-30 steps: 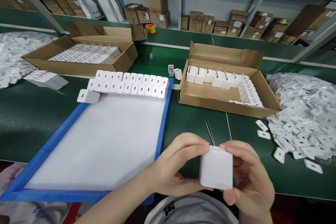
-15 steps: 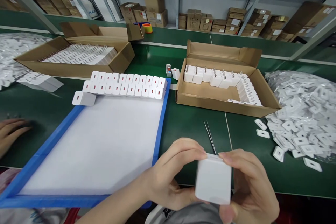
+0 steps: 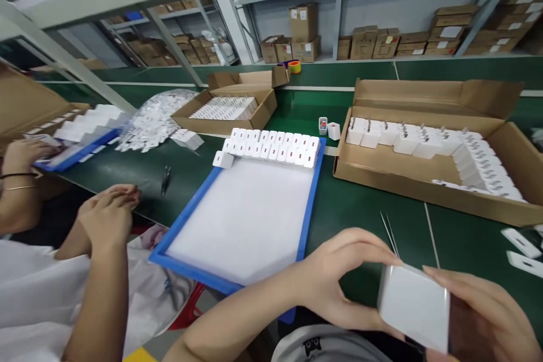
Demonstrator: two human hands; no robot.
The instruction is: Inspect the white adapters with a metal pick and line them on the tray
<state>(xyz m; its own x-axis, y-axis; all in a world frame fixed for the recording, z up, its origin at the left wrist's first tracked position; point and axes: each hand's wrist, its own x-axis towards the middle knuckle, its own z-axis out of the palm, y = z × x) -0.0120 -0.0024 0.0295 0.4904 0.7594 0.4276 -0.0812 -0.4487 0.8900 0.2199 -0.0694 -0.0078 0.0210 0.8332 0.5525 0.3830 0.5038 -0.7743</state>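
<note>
A white charger cube (image 3: 413,305) is held low at the right, close to my body, by both hands. My left hand (image 3: 343,280) grips its left side with thumb and fingers. My right hand (image 3: 487,317) wraps its right side, partly cut off by the frame edge. Ahead lies a blue-rimmed white tray (image 3: 311,203) with two rows of white chargers (image 3: 274,146) along its far edge. One charger (image 3: 223,159) sits at the tray's far left corner. Thin metal tweezers (image 3: 388,232) lie on the green table just beyond my hands.
An open cardboard box (image 3: 424,184) of white chargers stands at the right; another box (image 3: 224,110) stands behind the tray. A co-worker in white sits at the left, hands (image 3: 108,212) together near black tweezers (image 3: 165,180). A heap of bagged parts (image 3: 156,119) lies far left.
The view has swung left, so a co-worker and a second blue tray have come into view. The charger has stayed in both my hands, now lower and further right in the frame.
</note>
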